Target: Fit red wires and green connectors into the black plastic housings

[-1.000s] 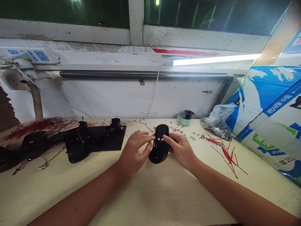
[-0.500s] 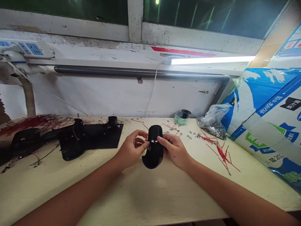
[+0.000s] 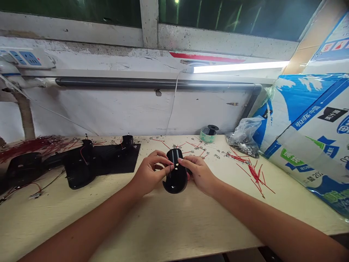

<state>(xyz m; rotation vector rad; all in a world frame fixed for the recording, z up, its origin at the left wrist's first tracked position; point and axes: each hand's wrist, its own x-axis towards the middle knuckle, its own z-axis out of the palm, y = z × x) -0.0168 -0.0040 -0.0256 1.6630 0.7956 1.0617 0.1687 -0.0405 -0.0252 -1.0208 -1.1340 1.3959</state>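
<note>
A glossy black curved plastic housing with a small slot in its front is held a little above the table. My right hand grips it from the right, thumb on the front face near the slot and fingers behind. My left hand is at the housing's left edge, thumb and forefinger pinched together. Something thin and dark shows at those fingertips, too small to name. The left hand's other fingers are curled.
Black housings with wires and a black sheet lie at left, near a heap of red wires. Red wires, a tape roll, a plastic bag of small metal parts and a large carton are at right.
The housing has tilted, so its upper part looks shorter. My left fingers have shifted slightly along its left edge. The whole view has turned slightly to the right.
</note>
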